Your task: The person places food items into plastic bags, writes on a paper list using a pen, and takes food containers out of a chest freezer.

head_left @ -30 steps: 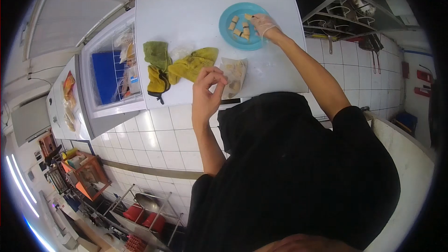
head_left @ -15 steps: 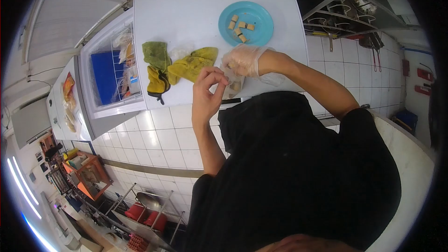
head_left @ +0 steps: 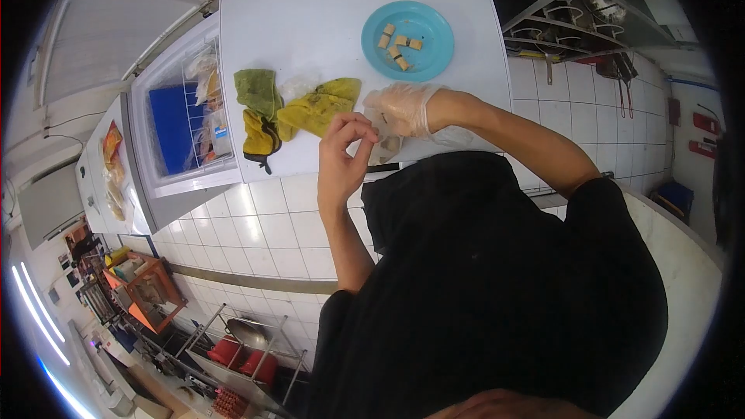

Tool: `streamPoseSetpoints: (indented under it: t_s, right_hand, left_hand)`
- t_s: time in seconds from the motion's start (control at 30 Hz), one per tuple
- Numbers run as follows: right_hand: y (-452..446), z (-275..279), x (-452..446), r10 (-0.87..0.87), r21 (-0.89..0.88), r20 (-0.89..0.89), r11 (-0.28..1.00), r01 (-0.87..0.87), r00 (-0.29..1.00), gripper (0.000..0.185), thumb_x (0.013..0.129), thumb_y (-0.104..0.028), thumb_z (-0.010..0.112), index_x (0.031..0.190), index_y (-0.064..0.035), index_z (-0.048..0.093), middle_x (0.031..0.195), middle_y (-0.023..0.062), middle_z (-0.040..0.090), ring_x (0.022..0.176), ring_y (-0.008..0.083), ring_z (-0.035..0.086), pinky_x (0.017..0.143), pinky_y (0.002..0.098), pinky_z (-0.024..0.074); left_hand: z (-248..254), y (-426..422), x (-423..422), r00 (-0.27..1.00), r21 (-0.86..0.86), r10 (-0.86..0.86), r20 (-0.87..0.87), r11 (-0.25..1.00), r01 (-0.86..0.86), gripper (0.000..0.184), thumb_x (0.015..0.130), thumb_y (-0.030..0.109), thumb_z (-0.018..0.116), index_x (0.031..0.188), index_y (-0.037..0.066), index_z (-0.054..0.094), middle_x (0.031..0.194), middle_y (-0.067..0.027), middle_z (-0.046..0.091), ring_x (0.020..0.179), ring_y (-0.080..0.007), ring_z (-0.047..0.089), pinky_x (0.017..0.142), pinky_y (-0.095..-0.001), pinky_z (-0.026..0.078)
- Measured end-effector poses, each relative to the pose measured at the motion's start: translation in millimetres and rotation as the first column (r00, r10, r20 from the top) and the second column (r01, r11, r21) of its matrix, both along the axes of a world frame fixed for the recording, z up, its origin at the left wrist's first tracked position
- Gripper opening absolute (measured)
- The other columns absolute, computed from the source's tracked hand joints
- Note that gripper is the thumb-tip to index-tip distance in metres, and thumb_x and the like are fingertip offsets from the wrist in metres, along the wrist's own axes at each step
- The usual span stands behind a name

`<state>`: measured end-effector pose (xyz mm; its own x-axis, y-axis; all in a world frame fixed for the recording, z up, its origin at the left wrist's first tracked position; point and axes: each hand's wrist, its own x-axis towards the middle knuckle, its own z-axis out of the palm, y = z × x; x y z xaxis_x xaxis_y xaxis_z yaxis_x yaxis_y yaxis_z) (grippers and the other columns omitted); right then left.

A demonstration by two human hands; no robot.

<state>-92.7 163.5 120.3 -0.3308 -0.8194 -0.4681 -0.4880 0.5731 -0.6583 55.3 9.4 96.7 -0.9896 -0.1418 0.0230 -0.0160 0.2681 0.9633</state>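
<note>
My left hand [head_left: 344, 157] pinches thumb and fingertips together at the edge of a clear plastic bag [head_left: 386, 151]. Pale pieces show through the bag's side. My right hand [head_left: 400, 109] wears a thin clear plastic glove, its fingers curled down at the bag's top; what they hold, if anything, is hidden. Just beyond it stands a turquoise plate [head_left: 436, 50]. Several short pale rolls [head_left: 400, 59], each with a dark band around its middle, lie on the plate.
Left of my hands, a yellow cloth [head_left: 322, 106], a green cloth [head_left: 258, 91] and a yellow-black pouch [head_left: 261, 136] lie on the white tabletop [head_left: 310, 15]. An open freezer compartment [head_left: 177, 128] holding bags adjoins the left side. Pans hang from a rack [head_left: 578, 27] at right.
My right hand has shifted slightly left and lower against the bag. My left hand keeps its pinch, and the rolls on the plate stay put.
</note>
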Motion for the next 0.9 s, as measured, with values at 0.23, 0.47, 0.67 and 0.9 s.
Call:
streamPoseSetpoints:
  t_s: [0.23, 0.47, 0.67, 0.9]
  right_hand:
    - [10, -19, -10, -0.201, -0.257, 0.07, 0.943, 0.213, 0.977, 0.029, 0.09, -0.015, 0.068, 0.116, -0.0044, 0.07, 0.102, 0.0263, 0.073, 0.099, 0.0423, 0.072, 0.088, 0.0497, 0.0556]
    - [0, -98, -78, -0.337, 0.054, -0.493, 0.908, 0.415, 0.802, 0.045, 0.09, -0.013, 0.067, 0.135, -0.0131, 0.063, 0.136, 0.0244, 0.062, 0.122, 0.0391, 0.064, 0.101, 0.0469, 0.0536]
    - [-5, -131, -108, -0.204, 0.132, -0.354, 0.955, 0.265, 0.913, 0.048, 0.099, -0.017, 0.064, 0.144, -0.0094, 0.051, 0.145, 0.0247, 0.054, 0.127, 0.04, 0.062, 0.103, 0.0493, 0.0541]
    - [0, -151, -108, -0.216, 0.185, -0.353, 0.938, 0.294, 0.91, 0.037, 0.105, -0.011, 0.055, 0.141, -0.0047, 0.049, 0.137, 0.0288, 0.059, 0.116, 0.0437, 0.067, 0.098, 0.0492, 0.0568]
  left_hand:
    - [-2, -1, 0, 1.0, 0.03, 0.019, 0.004, 0.999, -0.019, 0.009, 0.088, -0.01, 0.068, 0.088, -0.001, 0.069, 0.105, -0.0109, 0.065, 0.092, -0.0207, 0.072, 0.085, -0.0312, 0.056]
    - [-5, -4, 5, 1.0, 0.009, -0.022, 0.023, 1.0, 0.022, 0.011, 0.091, -0.013, 0.065, 0.091, -0.002, 0.066, 0.109, -0.0103, 0.061, 0.1, -0.0193, 0.068, 0.089, -0.0308, 0.059]
    - [-7, -5, 7, 1.0, 0.038, -0.003, 0.022, 0.999, 0.002, 0.011, 0.091, -0.013, 0.065, 0.091, -0.002, 0.066, 0.11, -0.0101, 0.061, 0.1, -0.0191, 0.068, 0.09, -0.0307, 0.059]
    - [-3, -3, 1, 0.999, 0.058, 0.036, 0.014, 0.998, -0.036, 0.011, 0.088, -0.012, 0.066, 0.089, -0.001, 0.068, 0.105, -0.0101, 0.064, 0.093, -0.02, 0.071, 0.086, -0.0312, 0.058]
